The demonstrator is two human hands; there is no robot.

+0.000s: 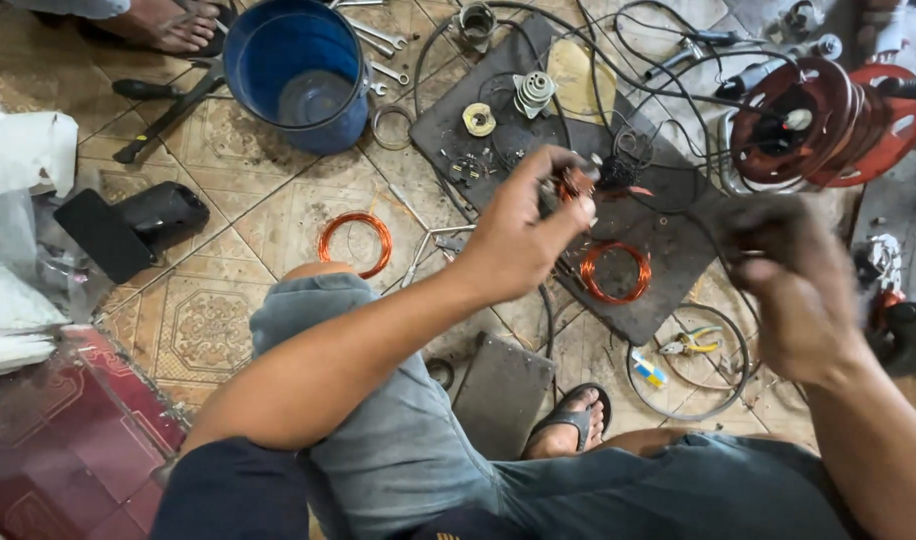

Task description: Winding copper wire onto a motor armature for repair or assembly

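**Copper wire over the floor mat**

We see the left hand (518, 235) raised over the dark mat (668, 250) on the tiled floor (228, 210), its grip pinched shut on a small bundle of copper wire (576, 184). The right hand (793, 285) is blurred; we cannot tell its grip. One copper coil (615, 272) lies on the mat's near edge, another coil (355, 243) on the tiles beside the knee. A blue bucket (298, 70) stands farther off.

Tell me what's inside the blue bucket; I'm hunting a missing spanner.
The blue bucket shows only a bare, greyish bottom. Its near wall hides part of the inside. Spanners lie outside, beside it.
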